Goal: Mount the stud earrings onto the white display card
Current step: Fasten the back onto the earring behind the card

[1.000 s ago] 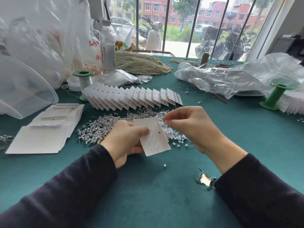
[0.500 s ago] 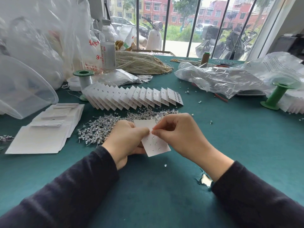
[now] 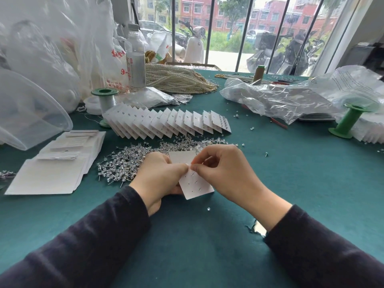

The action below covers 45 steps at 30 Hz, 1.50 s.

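- Head view: both hands meet just above a green-covered table (image 3: 187, 256), with dark sleeves running in from the bottom corners.
- Left hand (image 3: 160, 179) grips the white display card (image 3: 197, 187) by its left side, thumb across the front. The card is tilted and raised off the cloth.
- Right hand (image 3: 225, 175) has its fingers curled, thumb and forefinger pinched together against the card's upper face, next to the left thumb. Cannot tell what is in the pinch.
- A few thin pins and dots show on the card's lower half.
- Loose stud earrings (image 3: 124, 163) lie heaped just behind the hands.
- Behind the heap, a fanned row of filled cards (image 3: 166, 123).
- Blank cards (image 3: 52, 171) are stacked at left.
- One stray stud (image 3: 208, 208) lies near the right wrist.
- A tear in the cloth (image 3: 257, 227) sits beside the right sleeve.
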### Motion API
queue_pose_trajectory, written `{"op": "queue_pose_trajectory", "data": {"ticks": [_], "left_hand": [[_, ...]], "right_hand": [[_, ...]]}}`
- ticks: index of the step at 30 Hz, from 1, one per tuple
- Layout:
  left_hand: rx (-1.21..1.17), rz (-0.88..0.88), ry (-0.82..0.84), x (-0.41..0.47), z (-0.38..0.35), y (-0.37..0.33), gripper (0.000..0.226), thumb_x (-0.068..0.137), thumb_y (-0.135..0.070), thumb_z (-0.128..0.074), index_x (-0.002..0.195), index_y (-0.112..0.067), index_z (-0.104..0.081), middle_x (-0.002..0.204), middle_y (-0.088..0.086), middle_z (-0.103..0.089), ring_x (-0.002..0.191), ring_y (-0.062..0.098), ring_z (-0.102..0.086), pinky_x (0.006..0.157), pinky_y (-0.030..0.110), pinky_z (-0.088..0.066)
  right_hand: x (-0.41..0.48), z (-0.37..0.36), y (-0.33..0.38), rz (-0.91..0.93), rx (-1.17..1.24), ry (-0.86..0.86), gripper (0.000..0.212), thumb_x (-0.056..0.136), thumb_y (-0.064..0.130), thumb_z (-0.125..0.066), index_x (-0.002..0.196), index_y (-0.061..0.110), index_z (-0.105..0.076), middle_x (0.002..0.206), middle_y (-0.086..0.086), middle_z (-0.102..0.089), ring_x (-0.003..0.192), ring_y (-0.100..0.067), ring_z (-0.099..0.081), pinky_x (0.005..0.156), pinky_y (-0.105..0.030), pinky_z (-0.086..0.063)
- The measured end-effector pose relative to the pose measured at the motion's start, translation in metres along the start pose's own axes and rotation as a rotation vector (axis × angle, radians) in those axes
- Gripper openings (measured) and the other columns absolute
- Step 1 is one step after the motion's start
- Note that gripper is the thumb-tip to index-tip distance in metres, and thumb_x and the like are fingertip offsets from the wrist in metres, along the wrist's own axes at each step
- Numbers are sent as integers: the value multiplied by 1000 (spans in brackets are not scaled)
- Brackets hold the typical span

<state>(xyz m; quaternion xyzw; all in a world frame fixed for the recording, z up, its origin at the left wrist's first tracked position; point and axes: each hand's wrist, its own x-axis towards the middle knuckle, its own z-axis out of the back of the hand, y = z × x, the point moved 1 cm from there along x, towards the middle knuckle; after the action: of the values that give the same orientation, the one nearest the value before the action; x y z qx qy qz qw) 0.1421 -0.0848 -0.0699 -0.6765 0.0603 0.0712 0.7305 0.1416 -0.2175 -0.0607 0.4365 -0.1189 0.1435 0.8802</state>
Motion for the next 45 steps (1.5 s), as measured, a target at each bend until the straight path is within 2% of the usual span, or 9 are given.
{"op": "queue_pose_trajectory", "data": {"ticks": [8, 14, 18, 23, 29, 36, 39, 41, 45], "left_hand": [[63, -35, -22, 2, 0, 2, 10, 80, 1, -60, 73, 1, -53, 87, 28, -66, 67, 28, -69, 49, 35, -58], [90, -65, -32, 0, -1, 3, 18, 81, -1, -61, 65, -1, -55, 82, 23, -66, 69, 28, -68, 57, 38, -59], [113, -80, -43, -1, -2, 3, 21, 82, -2, -60, 91, 17, -57, 95, 31, -65, 81, 37, -68, 70, 52, -57], [110, -83, -39, 0, -2, 2, 24, 84, -4, -58, 95, 18, -56, 96, 32, -65, 81, 36, -68, 70, 52, -57], [10, -50, -7, -1, -1, 0, 18, 86, -4, -57, 69, -3, -52, 79, 20, -65, 61, 22, -67, 45, 29, -57], [106, -125, -123, 2, -3, 4, 32, 83, -7, -61, 56, -8, -44, 77, 23, -63, 71, 33, -68, 57, 45, -59], [191, -190, -153, 1, -4, 4, 30, 78, -17, -64, 73, 11, -56, 90, 33, -65, 84, 42, -66, 71, 59, -54], [271, -225, -187, 1, -6, 6, 37, 77, -21, -64, 81, 15, -57, 89, 34, -65, 83, 41, -65, 73, 57, -53], [419, -298, -286, 0, -8, 7, 37, 81, -18, -62, 53, -4, -42, 56, 15, -47, 57, 28, -44, 57, 42, -41]], "right_hand": [[-1, 0, 0, 12, -20, 8, 8, 71, 14, -72, 66, 19, -68, 61, 13, -59, 56, -3, -51, 57, -14, -43], [1, 0, -2, 5, -23, 12, 5, 71, 11, -71, 69, 15, -72, 71, 0, -68, 70, -16, -60, 66, -25, -49], [1, -3, -1, 21, -45, 10, 4, 71, 11, -72, 70, 15, -73, 72, -1, -68, 70, -17, -60, 68, -29, -49], [2, -3, 0, 18, -33, 7, 1, 72, 14, -73, 70, 14, -74, 72, -1, -67, 69, -17, -59, 64, -27, -47], [3, -2, 0, -14, 13, 15, 5, 72, 12, -71, 71, 16, -74, 73, 0, -68, 71, -18, -61, 67, -28, -49], [1, -2, 2, -38, 12, -35, 9, 73, 11, -67, 67, 17, -70, 66, 4, -67, 64, -10, -61, 64, -22, -49], [-1, -7, 5, -18, -81, -97, 8, 73, 12, -66, 66, 15, -69, 63, 5, -63, 60, -8, -55, 59, -14, -41], [-3, -12, 6, -10, -125, -126, 8, 73, 11, -64, 66, 12, -69, 65, 4, -62, 62, -10, -53, 60, -17, -40], [-3, -17, 6, -5, -145, -165, 10, 72, 10, -63, 64, 13, -67, 68, 2, -61, 62, -10, -53, 59, -16, -39]]}}
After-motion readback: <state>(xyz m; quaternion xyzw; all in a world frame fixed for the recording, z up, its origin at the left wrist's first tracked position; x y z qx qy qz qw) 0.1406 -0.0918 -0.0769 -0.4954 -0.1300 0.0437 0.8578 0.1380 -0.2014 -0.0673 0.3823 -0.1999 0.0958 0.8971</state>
